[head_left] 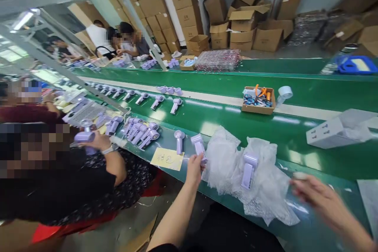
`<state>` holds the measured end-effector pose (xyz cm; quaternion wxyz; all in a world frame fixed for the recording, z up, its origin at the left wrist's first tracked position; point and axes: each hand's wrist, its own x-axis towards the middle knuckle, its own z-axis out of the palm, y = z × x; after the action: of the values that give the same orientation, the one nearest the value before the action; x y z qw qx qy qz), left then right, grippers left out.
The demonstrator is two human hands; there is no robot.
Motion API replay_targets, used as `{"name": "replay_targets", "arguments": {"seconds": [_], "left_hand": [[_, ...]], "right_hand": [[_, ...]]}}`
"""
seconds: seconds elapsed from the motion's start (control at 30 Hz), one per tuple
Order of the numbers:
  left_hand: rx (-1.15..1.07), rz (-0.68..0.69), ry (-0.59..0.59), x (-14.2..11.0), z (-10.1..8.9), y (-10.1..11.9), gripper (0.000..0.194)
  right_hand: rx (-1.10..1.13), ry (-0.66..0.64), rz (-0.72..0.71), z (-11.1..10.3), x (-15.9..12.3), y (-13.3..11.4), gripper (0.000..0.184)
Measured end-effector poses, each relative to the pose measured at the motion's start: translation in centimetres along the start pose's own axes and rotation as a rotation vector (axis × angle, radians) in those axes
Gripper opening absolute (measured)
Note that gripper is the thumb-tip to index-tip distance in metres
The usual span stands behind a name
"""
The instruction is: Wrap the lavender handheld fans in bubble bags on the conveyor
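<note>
My left hand (195, 169) is closed round the lower end of a light purple handheld fan (197, 142), at the near edge of the bench. Just right of it, sheets of bubble wrap (223, 157) lie spread out, with another purple handheld fan (248, 171) resting on top. Off the right side of the wrap is my right hand (321, 201), blurred, its fingers closed round a small pale thing (300, 175) whose kind I cannot make out. A single purple fan (178, 141) lies left of my left hand, beside a yellow paper (167, 159) with handwriting.
Several purple fans (140, 132) lie grouped to the left, near a co-worker's hand (100, 141). More fans line the green conveyor (206, 114). Beyond are a small carton of tools (258, 106), a tape roll (285, 92) and a white box (327, 130). A metal frame post (138, 19) slants across the left.
</note>
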<state>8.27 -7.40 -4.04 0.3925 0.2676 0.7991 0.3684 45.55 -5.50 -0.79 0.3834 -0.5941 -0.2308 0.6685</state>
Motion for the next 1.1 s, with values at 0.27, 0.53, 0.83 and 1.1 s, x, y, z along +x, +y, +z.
{"name": "replay_targets", "arguments": {"seconds": [0.27, 0.53, 0.83, 1.1], "left_hand": [[0.003, 0.287, -1.061, -13.5, 12.3, -0.3, 0.042], [1.097, 1.144, -0.923, -12.5, 19.3, -1.6, 0.017], [0.221, 0.531, -0.631, -14.0, 21.9, 3.9, 0.013], [0.465, 0.613, -0.267, -11.4, 26.7, 5.6, 0.017]], "right_hand": [[0.343, 0.021, 0.038, 2.7, -1.5, 4.5, 0.034], [0.363, 0.277, 0.079, -12.0, -8.2, 3.8, 0.045], [0.583, 0.097, 0.326, -14.3, -10.6, 9.6, 0.036], [0.617, -0.012, 0.26, -14.7, -7.5, 7.6, 0.03]]}}
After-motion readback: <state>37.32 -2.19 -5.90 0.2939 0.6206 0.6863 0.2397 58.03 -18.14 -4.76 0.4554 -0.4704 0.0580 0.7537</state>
